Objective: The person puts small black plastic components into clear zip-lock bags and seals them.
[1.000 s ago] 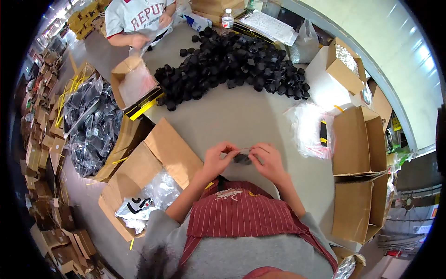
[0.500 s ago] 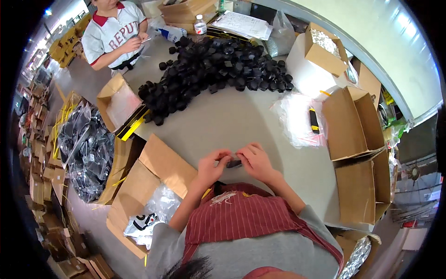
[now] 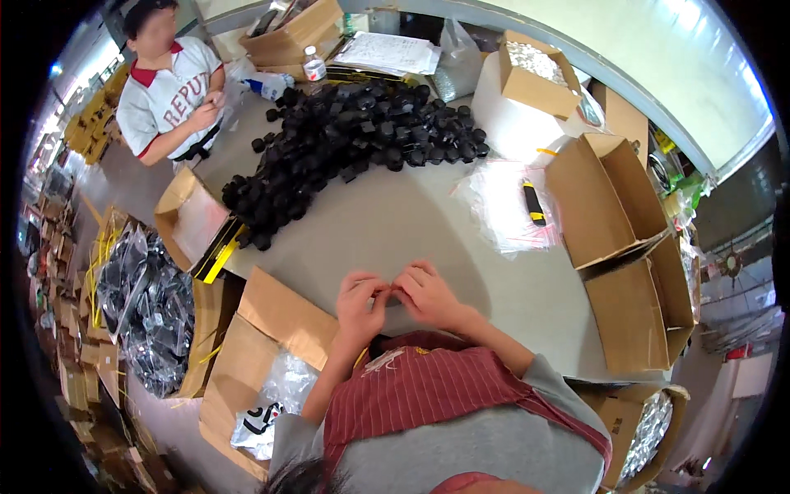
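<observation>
Over the near part of the grey table, my left hand and my right hand meet in front of the striped apron. The fingers of both are closed, with thumbs and fingertips pinched together. Whatever they hold is small and almost wholly hidden behind the fingers. Beyond my hands lies a large heap of small black blocky parts. To the right of it, clear plastic bags lie flat, with a black and yellow box cutter on top.
Open cardboard boxes line the right side. At the left stand an open carton and a box of bagged dark parts. A co-worker stands far left, hands together. A bottle and papers sit at the back.
My hands have drawn closer together, and the small dark piece that showed between them is now hidden. The whole view has shifted, so the table's things appear farther left.
</observation>
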Demonstrator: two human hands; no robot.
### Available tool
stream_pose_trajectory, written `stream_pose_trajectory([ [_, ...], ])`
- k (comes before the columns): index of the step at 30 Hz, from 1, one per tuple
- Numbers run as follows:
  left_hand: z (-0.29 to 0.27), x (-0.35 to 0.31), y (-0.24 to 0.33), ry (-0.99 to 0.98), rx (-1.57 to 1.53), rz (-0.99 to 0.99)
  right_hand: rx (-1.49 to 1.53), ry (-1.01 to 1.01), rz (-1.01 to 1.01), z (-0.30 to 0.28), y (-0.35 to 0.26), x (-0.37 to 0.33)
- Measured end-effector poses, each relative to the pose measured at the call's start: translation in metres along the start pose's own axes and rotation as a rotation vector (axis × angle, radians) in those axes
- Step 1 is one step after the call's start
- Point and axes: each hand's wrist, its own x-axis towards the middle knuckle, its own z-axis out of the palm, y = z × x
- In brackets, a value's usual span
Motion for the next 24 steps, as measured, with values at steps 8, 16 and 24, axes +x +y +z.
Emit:
stream_pose_trajectory([
  [8, -0.003, 0.007, -0.002, 0.094, -0.043, -0.163, 0.011, 0.027, 0.000, -0.012, 0.000, -0.003],
  [16, 0.012, 0.006, -0.022, 0.065, -0.262, -0.338, 0.092, -0.023, 0.178, -0.031, 0.010, -0.051],
  [24, 0.031, 0.002, -0.071, -0.034, -0.553, -0.596, 0.799, 0.657, 0.898, -0.136, 0.026, -0.098],
])
